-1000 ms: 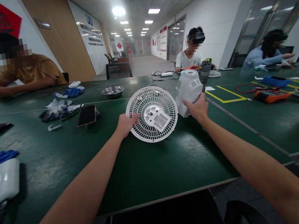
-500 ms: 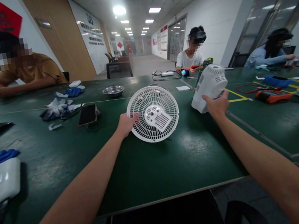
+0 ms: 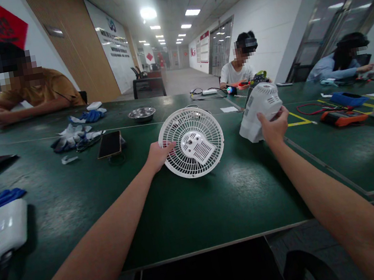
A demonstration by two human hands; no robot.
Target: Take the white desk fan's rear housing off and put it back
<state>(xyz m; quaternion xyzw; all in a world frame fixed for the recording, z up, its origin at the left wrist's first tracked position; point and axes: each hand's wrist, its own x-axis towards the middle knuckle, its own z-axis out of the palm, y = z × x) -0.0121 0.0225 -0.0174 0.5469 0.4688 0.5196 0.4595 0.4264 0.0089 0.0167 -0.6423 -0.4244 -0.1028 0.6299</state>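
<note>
A round white fan grille [image 3: 198, 145] with a slotted centre plate is held up over the green table [image 3: 200, 219]. My left hand [image 3: 161, 155] grips its left rim, thumb across the bars and the other fingers hidden behind. To the right, my right hand [image 3: 275, 125] is closed around a white plastic housing [image 3: 257, 109] with vent slots near its top. The housing leans to the right, apart from the grille. Its far side is hidden from me.
A steel bowl [image 3: 141, 114], a phone [image 3: 109, 144] and gloves [image 3: 72, 137] lie left of the grille. A white device [image 3: 3, 232] stands at the near left. On the right are an orange multimeter [image 3: 344, 117] and a blue tray [image 3: 350, 99]. Several people sit around the table.
My right hand has shifted its grip slightly on the housing, which has dipped a little at the top. My left hand and the grille stay in place.
</note>
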